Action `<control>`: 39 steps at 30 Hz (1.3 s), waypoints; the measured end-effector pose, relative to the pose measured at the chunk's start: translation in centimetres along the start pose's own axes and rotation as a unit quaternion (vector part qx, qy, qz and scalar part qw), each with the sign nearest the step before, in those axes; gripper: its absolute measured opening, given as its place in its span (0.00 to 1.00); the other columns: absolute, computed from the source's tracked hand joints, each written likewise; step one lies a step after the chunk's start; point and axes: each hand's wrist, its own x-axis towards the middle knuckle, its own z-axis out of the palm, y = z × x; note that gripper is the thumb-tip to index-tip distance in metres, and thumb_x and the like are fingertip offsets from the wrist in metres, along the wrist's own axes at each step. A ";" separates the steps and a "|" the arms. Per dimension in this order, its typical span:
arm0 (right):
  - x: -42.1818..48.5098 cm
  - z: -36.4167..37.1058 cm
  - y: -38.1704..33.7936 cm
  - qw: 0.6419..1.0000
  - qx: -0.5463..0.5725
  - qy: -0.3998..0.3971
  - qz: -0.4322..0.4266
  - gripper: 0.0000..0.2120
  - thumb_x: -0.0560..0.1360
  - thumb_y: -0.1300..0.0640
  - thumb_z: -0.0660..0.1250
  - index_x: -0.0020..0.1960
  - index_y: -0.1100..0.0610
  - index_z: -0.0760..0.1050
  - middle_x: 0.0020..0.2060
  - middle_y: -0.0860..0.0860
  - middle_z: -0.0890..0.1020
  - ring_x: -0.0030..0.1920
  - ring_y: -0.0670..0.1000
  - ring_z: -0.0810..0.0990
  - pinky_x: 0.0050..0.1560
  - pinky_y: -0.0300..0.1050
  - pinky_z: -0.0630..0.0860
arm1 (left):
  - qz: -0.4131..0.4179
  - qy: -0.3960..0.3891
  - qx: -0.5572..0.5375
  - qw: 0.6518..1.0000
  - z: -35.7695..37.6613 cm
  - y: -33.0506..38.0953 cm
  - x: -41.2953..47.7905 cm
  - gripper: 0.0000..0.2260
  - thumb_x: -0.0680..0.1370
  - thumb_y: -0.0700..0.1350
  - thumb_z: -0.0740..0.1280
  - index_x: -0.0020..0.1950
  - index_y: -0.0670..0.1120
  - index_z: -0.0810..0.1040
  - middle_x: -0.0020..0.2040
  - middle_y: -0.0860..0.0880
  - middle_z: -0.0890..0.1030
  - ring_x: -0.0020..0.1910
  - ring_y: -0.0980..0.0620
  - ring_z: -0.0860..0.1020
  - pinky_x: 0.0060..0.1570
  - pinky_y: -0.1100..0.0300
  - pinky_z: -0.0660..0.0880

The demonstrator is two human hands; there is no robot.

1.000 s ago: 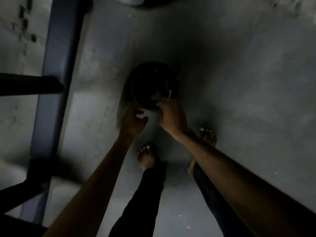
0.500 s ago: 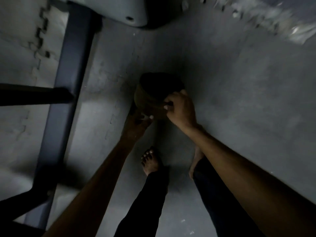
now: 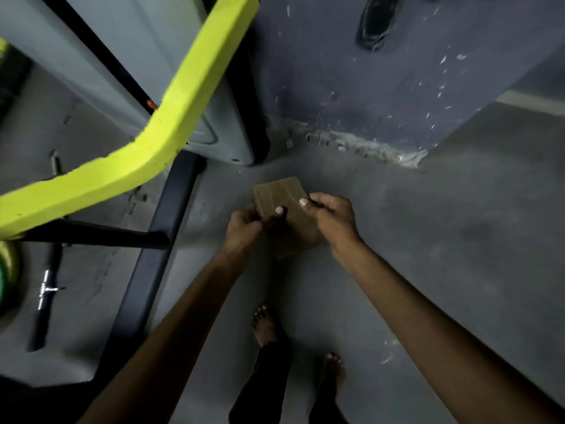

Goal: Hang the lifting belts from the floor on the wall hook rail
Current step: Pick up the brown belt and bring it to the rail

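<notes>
A brown lifting belt (image 3: 286, 206), rolled or folded flat, is held up off the grey floor between both hands. My left hand (image 3: 244, 231) grips its left side with the thumb on top. My right hand (image 3: 331, 218) pinches its right edge with thumb and fingers. The belt's lower part hangs below the hands at mid-frame. A dark object (image 3: 377, 21) hangs on the dark wall at the top; the hook rail itself is not visible.
A gym machine with a yellow-green padded bar (image 3: 159, 133) and black frame (image 3: 146, 270) stands at left. A black-handled bar (image 3: 46, 295) lies on the floor at far left. The dark wall (image 3: 397, 87) rises ahead. My bare feet (image 3: 266, 325) stand below the hands.
The belt has been lifted from the floor and both hands have risen with it. The view has tilted up, and the wall and the yellow-green bar have come into sight.
</notes>
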 end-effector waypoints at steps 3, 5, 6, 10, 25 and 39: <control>-3.8 -2.8 -6.0 0.999 0.027 -0.027 -0.027 0.15 0.78 0.59 0.73 0.63 0.63 0.80 0.52 0.54 0.85 0.51 0.48 0.82 0.48 0.32 0.78 | 0.040 0.018 -0.024 0.999 1.4 5.1 -4.5 0.17 0.74 0.48 0.75 0.55 0.36 0.84 0.50 0.37 0.86 0.48 0.42 0.85 0.50 0.49 0.82; -6.8 -5.5 -10.1 0.996 0.048 -0.041 -0.064 0.15 0.77 0.59 0.74 0.62 0.61 0.81 0.54 0.54 0.86 0.53 0.49 0.84 0.57 0.40 0.81 | 0.076 0.016 -0.051 0.996 2.9 9.2 -7.9 0.10 0.77 0.43 0.73 0.53 0.37 0.85 0.51 0.38 0.86 0.48 0.43 0.85 0.53 0.49 0.81; -8.3 -7.0 -12.3 0.994 0.053 -0.049 -0.086 0.13 0.76 0.58 0.74 0.60 0.59 0.82 0.54 0.53 0.87 0.55 0.50 0.85 0.60 0.44 0.81 | 0.099 0.008 -0.058 0.993 3.6 11.5 -9.6 0.07 0.77 0.41 0.72 0.52 0.39 0.85 0.50 0.40 0.87 0.46 0.45 0.85 0.52 0.51 0.81; -16.0 -13.4 -20.7 0.984 0.044 -0.081 -0.151 0.10 0.78 0.57 0.72 0.55 0.62 0.84 0.48 0.55 0.88 0.49 0.51 0.86 0.52 0.44 0.82 | 0.175 -0.020 -0.062 0.983 6.6 21.6 -17.6 0.11 0.77 0.39 0.72 0.57 0.35 0.83 0.49 0.42 0.87 0.44 0.46 0.84 0.45 0.56 0.83; -47.5 -22.4 -51.9 0.874 0.251 -0.107 -0.403 0.10 0.81 0.61 0.67 0.57 0.67 0.81 0.39 0.56 0.86 0.35 0.48 0.85 0.37 0.40 0.82 | 0.424 -0.090 0.000 0.901 7.2 51.0 -53.4 0.10 0.77 0.51 0.72 0.37 0.48 0.81 0.23 0.55 0.77 0.23 0.61 0.75 0.33 0.67 0.73; -64.5 -24.6 -61.6 0.837 0.251 -0.016 -0.486 0.08 0.78 0.58 0.71 0.41 0.59 0.83 0.34 0.52 0.86 0.33 0.48 0.83 0.39 0.43 0.81 | 0.551 -0.093 0.275 0.783 4.4 43.3 -60.6 0.14 0.72 0.52 0.78 0.54 0.49 0.85 0.51 0.54 0.88 0.51 0.56 0.86 0.54 0.54 0.82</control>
